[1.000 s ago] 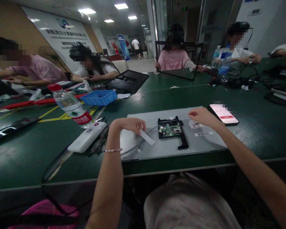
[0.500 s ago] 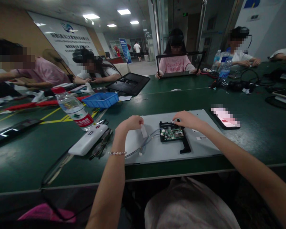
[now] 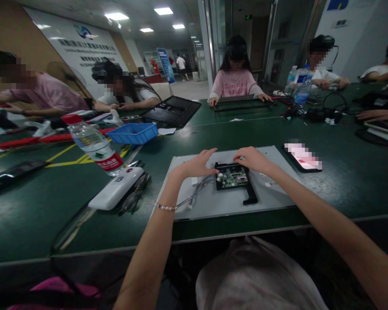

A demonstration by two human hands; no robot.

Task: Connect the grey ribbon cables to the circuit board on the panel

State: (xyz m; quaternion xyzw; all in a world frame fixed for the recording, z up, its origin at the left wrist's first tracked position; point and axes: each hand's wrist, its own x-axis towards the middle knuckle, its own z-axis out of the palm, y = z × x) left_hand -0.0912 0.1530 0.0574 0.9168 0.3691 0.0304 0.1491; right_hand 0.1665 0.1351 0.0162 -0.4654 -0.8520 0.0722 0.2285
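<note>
A grey metal panel [image 3: 210,209] lies flat on the table before me. On it rests a black plastic bracket [image 3: 251,193] holding a green circuit board [image 3: 231,179], and grey cables [image 3: 194,196] run off its left side. My left hand [image 3: 197,165] is open above the panel, fingers spread, thumb tip by the bracket's left edge. Under its palm, partly covered, sits a small white strip [image 3: 194,181]. At the bracket's upper right edge, my right hand [image 3: 254,158] has its fingers bent and closed together; whatever is between them is too small to make out.
Left of the panel are a white power bank [image 3: 116,189], a pair of glasses [image 3: 134,196] and a water bottle [image 3: 98,148]. A blue tray [image 3: 132,134] stands behind. A phone [image 3: 302,157] lies at the right. Across the table, a person holds a black frame [image 3: 241,104].
My left hand has let go of the white strip and moved right, opening towards the bracket. My right hand stays at the bracket's upper edge. The person opposite has lowered the black frame.
</note>
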